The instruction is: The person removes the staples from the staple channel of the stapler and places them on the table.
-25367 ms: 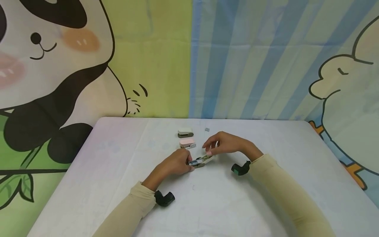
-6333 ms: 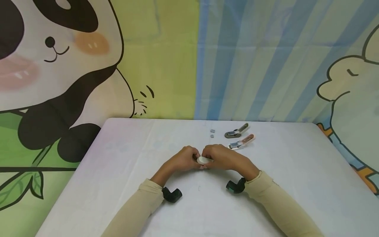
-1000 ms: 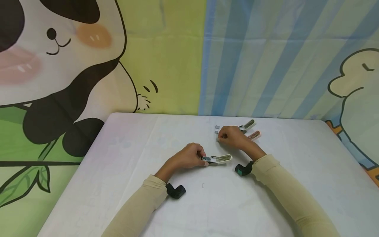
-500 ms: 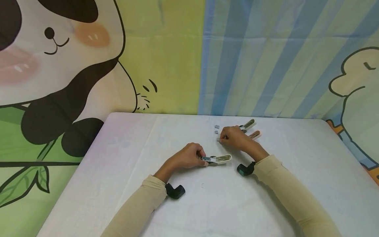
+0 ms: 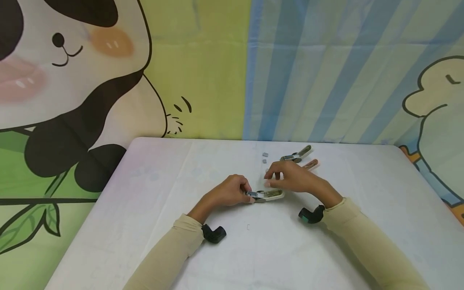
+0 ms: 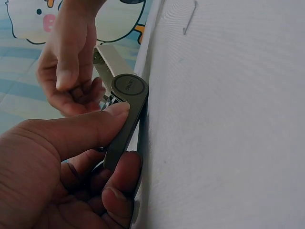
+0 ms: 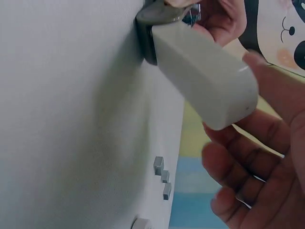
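My left hand (image 5: pixel 228 191) pinches the base of a small stapler (image 5: pixel 268 195) between thumb and fingers, low over the table. Its cover (image 7: pixel 205 76) is white and swung up from the dark grey base (image 6: pixel 127 114), so the metal staple channel lies bare. My right hand (image 5: pixel 293 177) is just behind the raised cover, thumb and fingers parted and loosely bent. In the right wrist view its fingers (image 7: pixel 228 167) are around the cover's free end without gripping it. Beyond this hand lie three small staple blocks (image 7: pixel 158 165) in a row.
An opened dark grey stapler (image 5: pixel 290 157) lies at the back right. An opened pink stapler (image 5: pixel 311 164) is in front of it, mostly hidden by my right hand. One loose staple (image 5: pixel 248 227) lies on the white tabletop (image 5: pixel 163 237) nearer to me. A patterned cloth hangs behind.
My right hand has left a small staple block beside the other two and come back toward the held stapler, fingers now spread. My left hand keeps its place. Earlier, this stapler's cover was down.
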Action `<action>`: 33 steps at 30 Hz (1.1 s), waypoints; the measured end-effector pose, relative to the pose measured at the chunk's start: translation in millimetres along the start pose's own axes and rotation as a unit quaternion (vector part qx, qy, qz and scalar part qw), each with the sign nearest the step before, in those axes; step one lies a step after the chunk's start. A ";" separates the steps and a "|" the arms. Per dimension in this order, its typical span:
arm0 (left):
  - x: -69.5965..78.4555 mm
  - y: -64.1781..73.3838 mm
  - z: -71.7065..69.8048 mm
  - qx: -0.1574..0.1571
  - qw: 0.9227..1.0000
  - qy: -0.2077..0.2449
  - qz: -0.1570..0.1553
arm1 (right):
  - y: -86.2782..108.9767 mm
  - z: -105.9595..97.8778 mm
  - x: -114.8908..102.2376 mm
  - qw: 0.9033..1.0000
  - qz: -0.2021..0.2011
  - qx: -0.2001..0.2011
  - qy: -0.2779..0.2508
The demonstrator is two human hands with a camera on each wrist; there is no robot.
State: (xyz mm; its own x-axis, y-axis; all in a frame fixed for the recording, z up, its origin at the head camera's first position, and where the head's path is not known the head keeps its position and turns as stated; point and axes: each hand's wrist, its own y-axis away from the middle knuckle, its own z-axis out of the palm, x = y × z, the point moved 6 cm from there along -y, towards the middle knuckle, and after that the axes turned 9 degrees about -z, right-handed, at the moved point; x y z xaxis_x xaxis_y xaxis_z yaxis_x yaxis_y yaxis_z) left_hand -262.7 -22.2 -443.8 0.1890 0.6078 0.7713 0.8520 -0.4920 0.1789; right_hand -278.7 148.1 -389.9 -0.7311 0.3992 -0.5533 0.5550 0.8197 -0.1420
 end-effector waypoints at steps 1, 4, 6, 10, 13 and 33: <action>-0.1 0.2 -0.1 -0.001 1.000 0.003 0.000 | 2.0 1.8 -1.8 1.000 0.002 -0.013 -0.012; -0.1 0.7 -0.7 0.001 1.000 0.006 0.001 | 7.8 7.0 -4.6 0.998 0.006 -0.039 -0.041; -0.3 1.3 -0.8 -0.002 1.000 0.010 0.001 | 11.6 9.9 -5.9 0.997 0.007 -0.052 -0.048; -0.5 0.8 1.6 -0.011 1.000 0.015 0.000 | 18.0 14.5 -7.7 0.997 0.006 -0.078 -0.012; -0.2 1.1 2.4 -0.010 1.000 0.012 -0.005 | 18.1 14.8 -10.9 0.996 -0.004 -0.085 0.029; 46.9 -26.2 37.0 0.025 0.980 -0.195 -0.004 | 44.7 -16.1 2.9 0.984 0.031 -0.133 0.115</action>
State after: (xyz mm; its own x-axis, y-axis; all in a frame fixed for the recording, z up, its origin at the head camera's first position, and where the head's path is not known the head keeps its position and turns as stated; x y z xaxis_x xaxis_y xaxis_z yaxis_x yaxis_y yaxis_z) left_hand -258.0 42.2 -434.9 0.3471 0.8084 0.4755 0.8748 -0.4618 0.1465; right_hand -262.4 192.6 -384.6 -0.7866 0.5094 -0.3490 0.5004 0.8570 0.1228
